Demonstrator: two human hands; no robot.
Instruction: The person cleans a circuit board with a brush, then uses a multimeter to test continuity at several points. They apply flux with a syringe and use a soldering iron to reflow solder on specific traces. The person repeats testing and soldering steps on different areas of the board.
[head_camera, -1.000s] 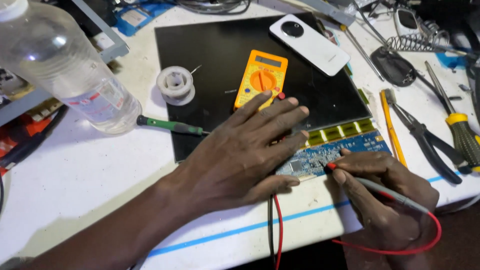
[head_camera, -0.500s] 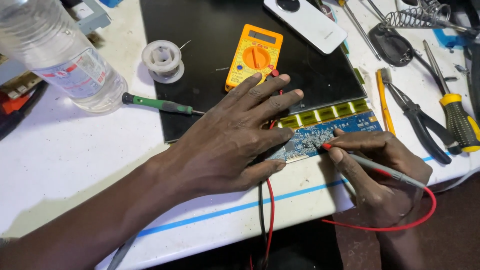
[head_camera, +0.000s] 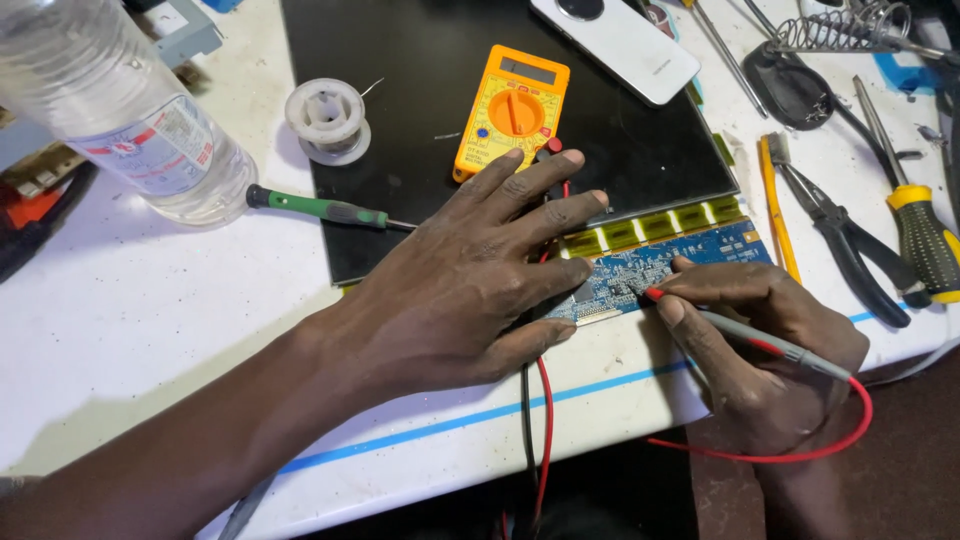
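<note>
Item, as I see it from my remote seat: left hand (head_camera: 450, 290), fingers spread wide, flat on the blue circuit board (head_camera: 660, 270) and black panel (head_camera: 430, 100). Right hand (head_camera: 760, 340), at 3 o'clock of the left, fingers pinched on a red-tipped probe (head_camera: 740, 328) (tip touching the board). Orange multimeter (head_camera: 512, 110) at 12 o'clock; green screwdriver (head_camera: 320, 209) at 10; pliers (head_camera: 840, 240) at 3, on the white worktop (head_camera: 150, 330).

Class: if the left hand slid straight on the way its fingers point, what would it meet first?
Probably the orange multimeter: the left hand has fingertips pointing up-right, nearly reaching its lower edge on the black panel.
</note>
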